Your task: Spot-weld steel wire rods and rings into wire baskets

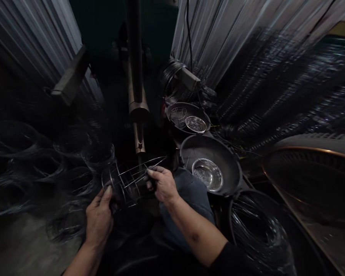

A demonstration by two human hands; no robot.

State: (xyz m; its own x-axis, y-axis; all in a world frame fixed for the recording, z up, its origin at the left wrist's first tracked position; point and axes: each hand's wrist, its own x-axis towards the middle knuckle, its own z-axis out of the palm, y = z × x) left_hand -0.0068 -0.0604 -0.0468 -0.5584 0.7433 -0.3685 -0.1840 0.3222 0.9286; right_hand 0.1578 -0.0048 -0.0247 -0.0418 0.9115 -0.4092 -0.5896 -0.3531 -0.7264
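Observation:
My left hand (99, 218) grips the near side of a small round wire frame (123, 184), a cage of thin metal rings and rods. My right hand (162, 184) pinches thin wire rods (143, 166) that stick out of the frame toward the upper right. Both hands hold the piece just under the lower tip of a vertical machine post (138, 115). My knee in blue trousers (189, 191) lies right of the hands.
A dark pan (227, 153) with a shiny steel bowl (207, 174) sits to the right. Behind it another pan (202, 115) holds a wire piece and a small bowl. Stacks of wire rings lie left (23, 161) and lower right (261, 234). Corrugated metal walls stand behind.

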